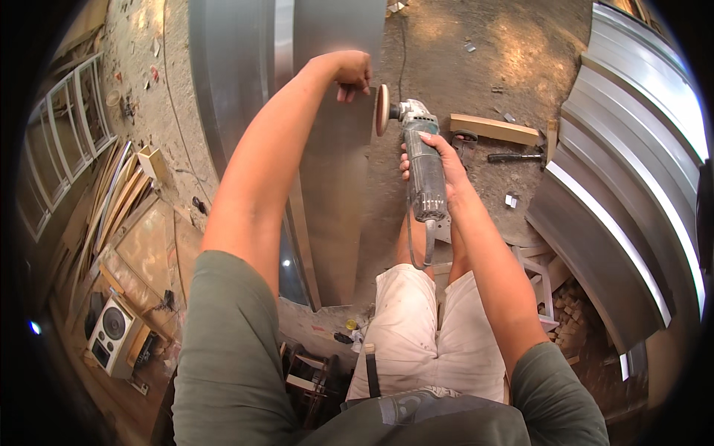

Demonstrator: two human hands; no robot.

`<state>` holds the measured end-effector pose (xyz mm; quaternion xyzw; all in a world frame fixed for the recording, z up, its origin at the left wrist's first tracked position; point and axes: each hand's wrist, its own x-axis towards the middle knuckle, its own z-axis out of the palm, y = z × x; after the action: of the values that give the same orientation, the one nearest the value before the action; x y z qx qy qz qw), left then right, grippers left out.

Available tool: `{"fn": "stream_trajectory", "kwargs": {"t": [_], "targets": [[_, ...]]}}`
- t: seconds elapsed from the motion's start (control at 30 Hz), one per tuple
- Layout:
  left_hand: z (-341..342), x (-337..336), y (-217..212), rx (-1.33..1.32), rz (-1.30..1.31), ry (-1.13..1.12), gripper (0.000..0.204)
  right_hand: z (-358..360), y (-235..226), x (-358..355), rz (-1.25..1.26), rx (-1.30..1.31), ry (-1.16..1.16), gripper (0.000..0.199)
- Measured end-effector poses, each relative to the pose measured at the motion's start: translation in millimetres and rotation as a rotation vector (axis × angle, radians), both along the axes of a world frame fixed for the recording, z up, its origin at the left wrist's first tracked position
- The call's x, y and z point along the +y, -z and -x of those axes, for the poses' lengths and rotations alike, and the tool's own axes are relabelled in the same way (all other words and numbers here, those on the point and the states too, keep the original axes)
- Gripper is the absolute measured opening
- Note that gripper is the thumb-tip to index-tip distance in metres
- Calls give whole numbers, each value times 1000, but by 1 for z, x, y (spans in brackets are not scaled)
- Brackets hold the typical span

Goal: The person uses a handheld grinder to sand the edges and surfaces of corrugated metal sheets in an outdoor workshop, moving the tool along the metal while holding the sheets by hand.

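Observation:
My right hand (435,160) is wrapped round the body of an angle grinder (427,182), held upright over the floor with its cord hanging from the lower end. The grinder's round disc (382,110) faces left, close to the right edge of a long grey metal sheet (331,186). Just up and left of the disc, my left hand (353,72) is above the sheet near that edge, its fingers curled in. What those fingers hold, if anything, is hidden.
Ribbed metal panels (625,171) are stacked at the right. A wooden beam (494,129) and a black-handled tool (515,157) lie on the floor beyond the grinder. Wood strips (123,193), a speaker (114,336) and a white metal frame (71,134) are at the left.

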<state>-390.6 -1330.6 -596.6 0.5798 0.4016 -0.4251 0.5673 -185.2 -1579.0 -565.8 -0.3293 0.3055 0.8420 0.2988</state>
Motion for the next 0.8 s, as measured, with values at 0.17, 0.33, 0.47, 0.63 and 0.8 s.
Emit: {"fn": "stream_trajectory", "kwargs": {"t": [0.17,0.33,0.47,0.63,0.8], "targets": [[4,-1,2,-1,5,-12,13,6,8,-3,-24,-3,-13,51],[1,0,-6,3,-15,61,14,11,10,-3,-4,47,47,50],[3,0,-7,27,-7,62,14,11,10,-3,-16,70,38,49],[-1,2,-6,43,9,73,14,9,12,-5,-60,81,34,49],[1,3,-3,66,31,32,14,13,9,-8,-41,91,24,50]]}}
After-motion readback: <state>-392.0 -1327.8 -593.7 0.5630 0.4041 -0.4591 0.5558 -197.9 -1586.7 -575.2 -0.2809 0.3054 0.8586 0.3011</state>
